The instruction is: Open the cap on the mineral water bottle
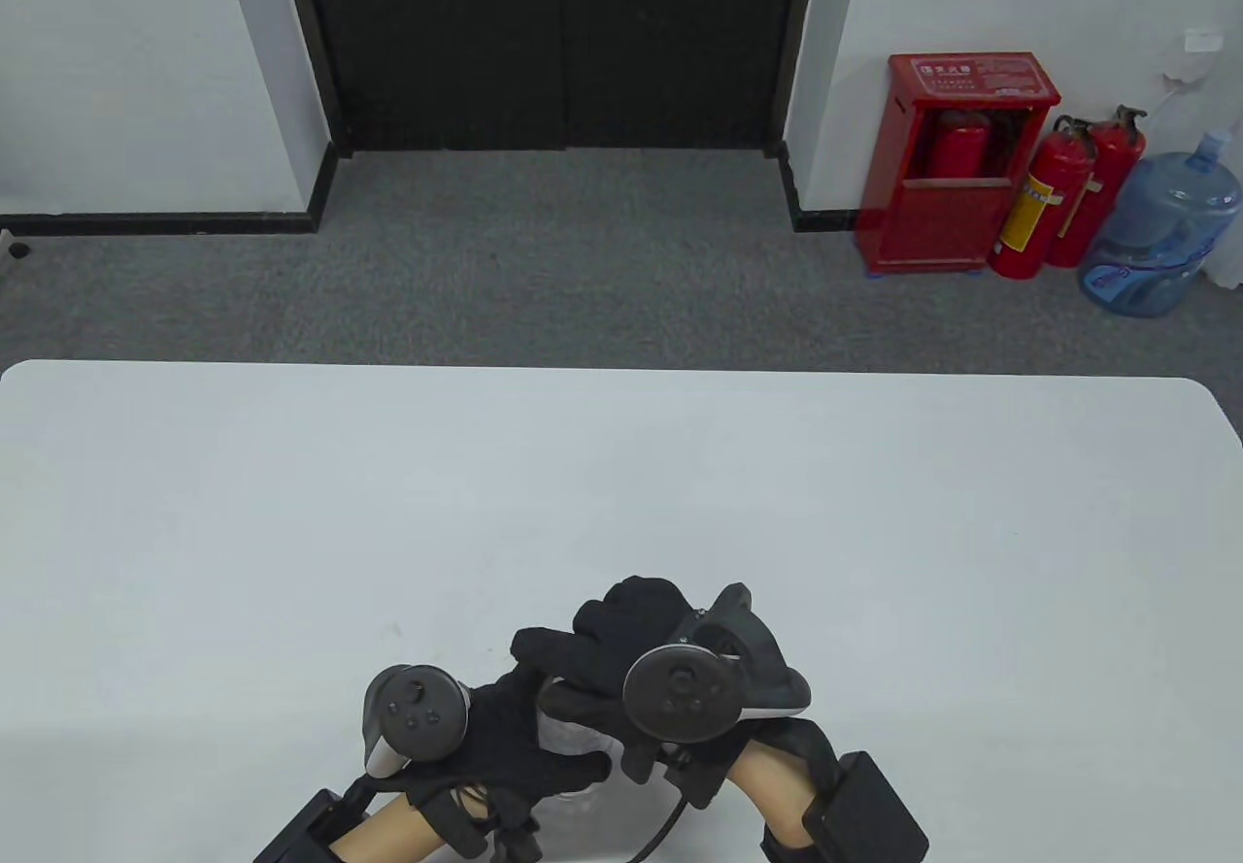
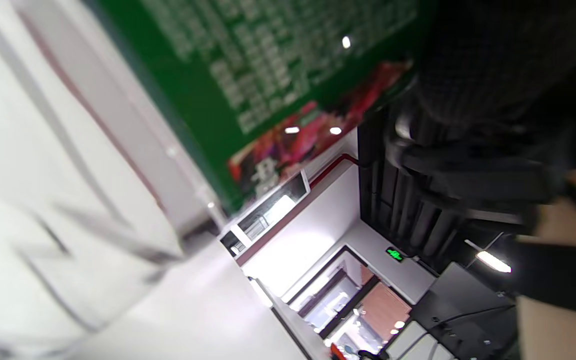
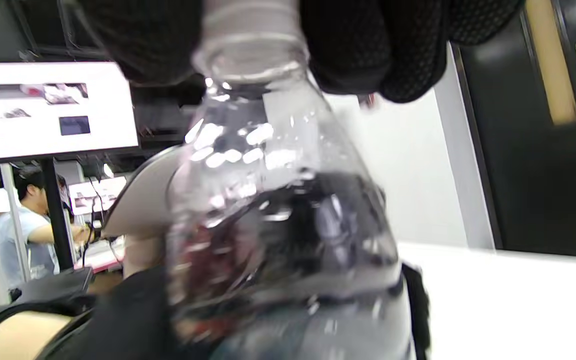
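A clear plastic water bottle is held between both hands near the table's front edge, mostly hidden by them. My left hand grips the bottle's body. My right hand sits above it, fingers curled over the top. In the right wrist view the bottle fills the middle, and my right fingers pinch the pale cap at the top edge. The left glove shows behind the bottle's lower part. The left wrist view shows the right glove at the upper right.
The white table stretches ahead of the hands. Beyond it is grey carpet, a red extinguisher cabinet and a blue water jug. A blurred green and red printed surface fills the left wrist view's top.
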A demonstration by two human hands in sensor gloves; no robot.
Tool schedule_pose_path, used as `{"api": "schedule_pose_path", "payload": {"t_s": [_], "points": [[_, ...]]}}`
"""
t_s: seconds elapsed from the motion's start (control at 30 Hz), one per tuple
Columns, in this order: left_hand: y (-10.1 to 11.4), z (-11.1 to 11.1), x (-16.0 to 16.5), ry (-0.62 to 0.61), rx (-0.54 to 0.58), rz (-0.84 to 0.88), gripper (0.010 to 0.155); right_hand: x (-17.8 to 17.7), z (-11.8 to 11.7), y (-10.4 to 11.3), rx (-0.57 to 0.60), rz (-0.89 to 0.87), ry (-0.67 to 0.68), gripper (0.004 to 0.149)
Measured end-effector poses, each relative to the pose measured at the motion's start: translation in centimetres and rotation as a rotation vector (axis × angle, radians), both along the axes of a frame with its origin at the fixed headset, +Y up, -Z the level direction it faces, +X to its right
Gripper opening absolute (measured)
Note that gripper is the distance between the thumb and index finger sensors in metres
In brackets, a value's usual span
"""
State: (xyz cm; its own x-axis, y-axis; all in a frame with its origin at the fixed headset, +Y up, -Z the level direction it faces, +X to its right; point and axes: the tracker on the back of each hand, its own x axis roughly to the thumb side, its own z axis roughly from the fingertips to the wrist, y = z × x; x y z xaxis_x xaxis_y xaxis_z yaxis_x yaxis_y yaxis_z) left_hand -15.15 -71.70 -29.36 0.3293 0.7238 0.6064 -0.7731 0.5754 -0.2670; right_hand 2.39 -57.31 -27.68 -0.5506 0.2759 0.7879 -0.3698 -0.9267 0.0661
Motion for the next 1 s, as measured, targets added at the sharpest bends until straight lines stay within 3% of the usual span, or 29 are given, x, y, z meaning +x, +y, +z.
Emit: {"api": "schedule_pose_path", "payload": {"t_s": [0.13,0.33,0.4,0.47,0.67,0.73,0.83,0.9,1.0], "points": [[0.1,-0.2,-0.3,-0.024,-0.022,0.032,0.099,0.1,0.1,0.4,0.083,-0.047,0.019,0.064],[0.2,-0.2,-0.7,-0.034,-0.047,0.066,0.099,-0.3,0.0,0.0,-0.056,-0.095,0.067,0.061],[0.2,-0.1,-0.7,-0.039,-0.047,0.072,0.099,-0.5,0.1,-0.1,0.015,-0.105,0.025,0.061],[0.2,-0.1,-0.7,-0.034,-0.044,0.069,0.099,-0.6,0.1,-0.1,0.13,-0.089,-0.053,0.071],[-0.5,-0.5,-0.2,-0.041,-0.093,0.081,0.099,-1.1,0.1,-0.3,0.256,-0.039,-0.219,0.061],[-0.8,-0.5,-0.2,-0.045,-0.093,0.075,0.099,-1.4,0.1,-0.3,0.269,-0.048,-0.203,0.06],[-1.1,-0.5,-0.7,-0.046,-0.1,0.078,0.099,-1.7,0.3,-0.6,0.19,-0.031,-0.156,0.061],[-1.1,-0.7,-1.2,-0.031,-0.097,0.094,0.099,-1.8,0.5,-0.6,0.237,-0.065,-0.118,0.06],[-0.4,-0.7,-1.7,-0.012,-0.052,0.085,0.099,-1.8,0.9,-0.3,0.212,-0.087,-0.052,0.06]]}}
